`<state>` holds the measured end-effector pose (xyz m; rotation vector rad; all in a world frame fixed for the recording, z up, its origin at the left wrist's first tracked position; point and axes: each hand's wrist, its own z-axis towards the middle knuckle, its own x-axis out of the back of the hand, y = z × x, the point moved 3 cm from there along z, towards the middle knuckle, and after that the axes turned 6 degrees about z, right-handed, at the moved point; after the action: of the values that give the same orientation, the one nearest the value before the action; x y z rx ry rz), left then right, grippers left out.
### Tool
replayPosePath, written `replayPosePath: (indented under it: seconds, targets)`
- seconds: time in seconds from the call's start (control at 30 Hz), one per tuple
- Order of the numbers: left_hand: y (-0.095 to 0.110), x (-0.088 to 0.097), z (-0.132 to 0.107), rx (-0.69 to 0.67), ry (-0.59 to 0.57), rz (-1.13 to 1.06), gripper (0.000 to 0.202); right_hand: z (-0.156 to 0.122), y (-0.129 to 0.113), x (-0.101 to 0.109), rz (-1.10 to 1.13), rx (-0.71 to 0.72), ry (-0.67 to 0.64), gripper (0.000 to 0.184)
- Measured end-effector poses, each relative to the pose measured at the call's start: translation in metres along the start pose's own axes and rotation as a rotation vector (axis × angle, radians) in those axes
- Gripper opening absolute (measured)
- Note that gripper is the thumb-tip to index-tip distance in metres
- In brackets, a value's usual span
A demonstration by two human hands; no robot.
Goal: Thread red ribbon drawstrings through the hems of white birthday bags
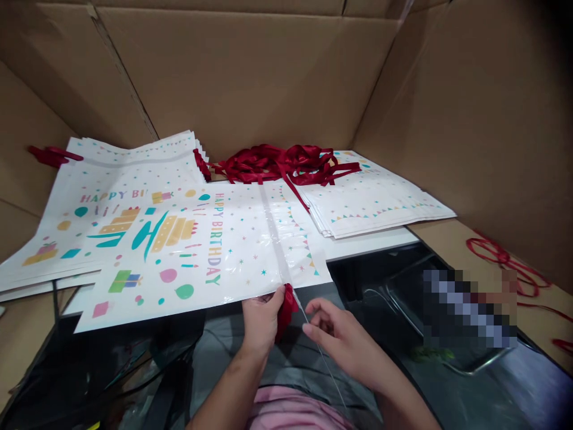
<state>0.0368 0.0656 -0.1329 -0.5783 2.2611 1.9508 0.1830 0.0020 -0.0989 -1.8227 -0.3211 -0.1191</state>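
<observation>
We lose the fingertips of the left hand (259, 325) beneath a birthday sheet (242, 239); a pixelated patch (470, 310) masks our right, where red ribbon (563, 344) runs out of frame.

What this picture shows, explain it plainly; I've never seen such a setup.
There's no machine, just a person's two bare hands, filmed by a camera on their head, looking forward and down. The left hand grips the near edge of a white Happy Birthday sheet and bunched red ribbon. The half-curled right hand is beside a thin strand; whether they touch, I can't tell. Around the sheet lie a left stack, a right stack and a ribbon heap, before cardboard walls.
</observation>
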Motion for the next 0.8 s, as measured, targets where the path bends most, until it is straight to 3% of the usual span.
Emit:
replayPosePath:
  seconds: [0.07,0.23,0.3,0.4,0.47,0.53,0.6,0.73,0.8]
  targets:
    - [-0.001,0.0,-0.001,0.003,-0.005,0.001,0.046,-0.003,0.005,-0.002,0.04,-0.038,-0.026,0.022]
    - [-0.003,0.002,-0.003,0.004,-0.039,0.009,0.047,0.02,0.0,-0.014,0.124,0.014,0.217,0.023]
    - [0.0,0.003,-0.001,-0.006,-0.034,0.013,0.049,0.024,-0.002,-0.014,0.134,0.058,0.249,0.026]
    - [0.004,0.007,0.005,-0.017,-0.007,0.001,0.053,0.013,0.003,-0.012,0.175,0.04,0.098,0.025]
    - [0.006,0.008,0.009,-0.03,0.008,-0.011,0.057,0.001,0.012,-0.013,0.248,-0.038,-0.054,0.027]
    - [0.004,0.008,0.011,-0.039,0.013,0.0,0.06,-0.005,0.019,-0.017,0.348,-0.111,-0.12,0.032]
    - [0.0,0.007,0.009,-0.024,0.0,0.018,0.057,0.001,0.022,-0.022,0.423,-0.104,-0.068,0.035]
    - [-0.007,0.009,0.0,0.02,-0.034,0.02,0.046,0.027,0.013,-0.026,0.448,0.074,0.136,0.035]
    - [-0.007,0.013,0.0,0.017,-0.03,-0.008,0.05,0.029,0.01,-0.025,0.432,0.102,0.115,0.034]
